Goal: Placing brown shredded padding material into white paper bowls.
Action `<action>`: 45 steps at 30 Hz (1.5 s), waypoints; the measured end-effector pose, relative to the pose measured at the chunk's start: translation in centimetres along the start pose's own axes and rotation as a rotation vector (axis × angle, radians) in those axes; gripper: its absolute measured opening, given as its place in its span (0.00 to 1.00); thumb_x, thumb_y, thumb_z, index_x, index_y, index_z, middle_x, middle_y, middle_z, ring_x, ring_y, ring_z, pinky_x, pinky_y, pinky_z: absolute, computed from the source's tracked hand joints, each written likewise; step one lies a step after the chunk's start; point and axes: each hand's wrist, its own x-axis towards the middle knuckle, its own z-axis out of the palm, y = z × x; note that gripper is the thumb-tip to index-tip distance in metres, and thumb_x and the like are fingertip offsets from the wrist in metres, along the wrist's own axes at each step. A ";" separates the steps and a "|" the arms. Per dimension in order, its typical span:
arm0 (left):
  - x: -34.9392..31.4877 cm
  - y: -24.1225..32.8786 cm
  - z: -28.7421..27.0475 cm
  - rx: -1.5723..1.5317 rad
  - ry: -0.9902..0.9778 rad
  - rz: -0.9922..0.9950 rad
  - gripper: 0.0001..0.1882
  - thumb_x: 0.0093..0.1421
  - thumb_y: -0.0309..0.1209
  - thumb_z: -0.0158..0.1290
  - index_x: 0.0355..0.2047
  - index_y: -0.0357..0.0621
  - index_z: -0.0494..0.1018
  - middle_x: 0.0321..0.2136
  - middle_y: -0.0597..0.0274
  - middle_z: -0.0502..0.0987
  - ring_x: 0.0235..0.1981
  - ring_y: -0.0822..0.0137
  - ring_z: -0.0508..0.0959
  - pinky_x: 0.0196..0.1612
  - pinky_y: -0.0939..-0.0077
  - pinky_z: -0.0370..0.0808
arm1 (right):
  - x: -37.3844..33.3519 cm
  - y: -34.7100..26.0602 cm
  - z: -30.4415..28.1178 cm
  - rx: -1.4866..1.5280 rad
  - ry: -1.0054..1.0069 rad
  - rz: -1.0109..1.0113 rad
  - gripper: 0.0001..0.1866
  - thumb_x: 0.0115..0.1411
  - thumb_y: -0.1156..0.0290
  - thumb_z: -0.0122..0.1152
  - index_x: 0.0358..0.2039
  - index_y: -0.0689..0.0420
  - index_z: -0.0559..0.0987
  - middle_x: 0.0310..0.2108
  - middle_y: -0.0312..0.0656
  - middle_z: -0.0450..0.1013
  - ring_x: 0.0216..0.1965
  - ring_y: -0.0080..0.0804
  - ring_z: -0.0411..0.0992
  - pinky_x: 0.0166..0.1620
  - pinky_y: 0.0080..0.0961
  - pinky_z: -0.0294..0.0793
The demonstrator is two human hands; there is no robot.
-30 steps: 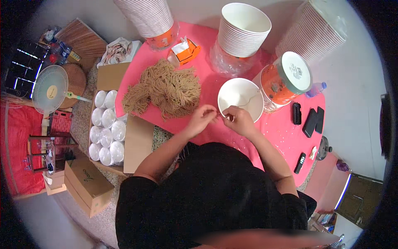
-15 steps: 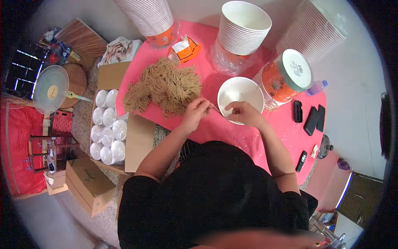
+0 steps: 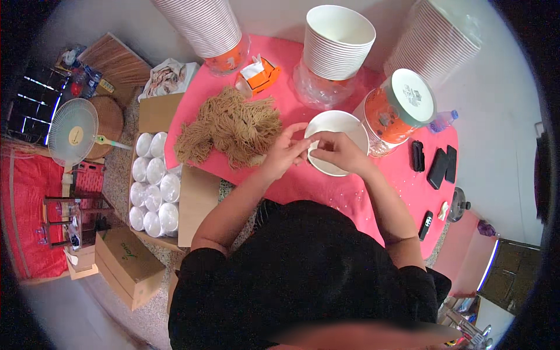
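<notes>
A white paper bucket (image 3: 340,121) stands upright at the table's near edge, its mouth facing up. My right hand (image 3: 343,154) is over its near rim, fingers curled and pressed together. My left hand (image 3: 287,153) is just left of the bucket, fingers bent, their tips meeting those of my right hand. Whatever lies between the fingertips is too small to make out. To the left of my left hand lies a heap of tan, stringy strands (image 3: 230,125), like yarn or noodles. The pink tabletop (image 3: 344,201) is dotted with small white specks near the bucket.
Stacks of nested paper buckets (image 3: 338,49) line the back. An orange tissue pack (image 3: 263,77) lies behind the heap. To the right are an upturned orange bucket (image 3: 394,111), a plastic bottle (image 3: 444,120) and phones (image 3: 437,168). An open carton (image 3: 195,204) of wrapped white items stands left.
Both hands have come together: my left hand has moved right and its fingers now meet those of my right hand. A thin strand seen between them earlier is no longer distinct.
</notes>
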 end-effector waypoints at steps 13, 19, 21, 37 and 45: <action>-0.1 -0.8 -1.2 0.153 -0.154 -0.079 0.09 0.61 0.32 0.49 0.37 0.39 0.71 0.23 0.65 0.72 0.19 0.79 0.67 0.23 0.86 0.65 | 0.0 2.8 0.0 0.226 0.129 0.027 0.03 0.58 0.75 0.56 0.32 0.61 0.74 0.21 0.28 0.67 0.24 0.13 0.66 0.27 0.12 0.64; -0.1 -0.8 -0.5 0.154 -0.118 -0.092 0.07 0.60 0.31 0.50 0.34 0.40 0.72 0.22 0.69 0.72 0.21 0.81 0.68 0.24 0.87 0.66 | -0.5 2.3 0.1 0.207 0.072 -0.019 0.06 0.56 0.77 0.56 0.35 0.61 0.76 0.20 0.28 0.66 0.22 0.12 0.62 0.26 0.14 0.61; 0.0 -1.0 -0.6 0.176 -0.130 -0.085 0.07 0.60 0.30 0.50 0.34 0.40 0.72 0.22 0.70 0.72 0.21 0.81 0.68 0.24 0.87 0.66 | -0.4 2.7 0.4 0.197 0.057 -0.017 0.03 0.57 0.77 0.55 0.32 0.61 0.75 0.19 0.27 0.65 0.23 0.12 0.62 0.26 0.14 0.62; 0.1 -1.8 1.1 0.631 0.038 0.233 0.08 0.55 0.29 0.53 0.29 0.34 0.75 0.19 0.61 0.77 0.22 0.77 0.74 0.27 0.80 0.70 | -0.6 -0.8 -1.9 0.110 -0.130 -0.009 0.06 0.56 0.81 0.51 0.35 0.60 0.71 0.21 0.31 0.68 0.24 0.14 0.65 0.28 0.13 0.63; 0.1 -1.3 0.3 0.364 0.019 -0.010 0.10 0.55 0.32 0.55 0.29 0.36 0.76 0.21 0.68 0.75 0.20 0.77 0.70 0.24 0.80 0.67 | -0.5 1.3 -1.3 -0.220 0.382 -0.171 0.05 0.52 0.78 0.59 0.31 0.61 0.76 0.25 0.34 0.72 0.21 0.16 0.65 0.24 0.16 0.64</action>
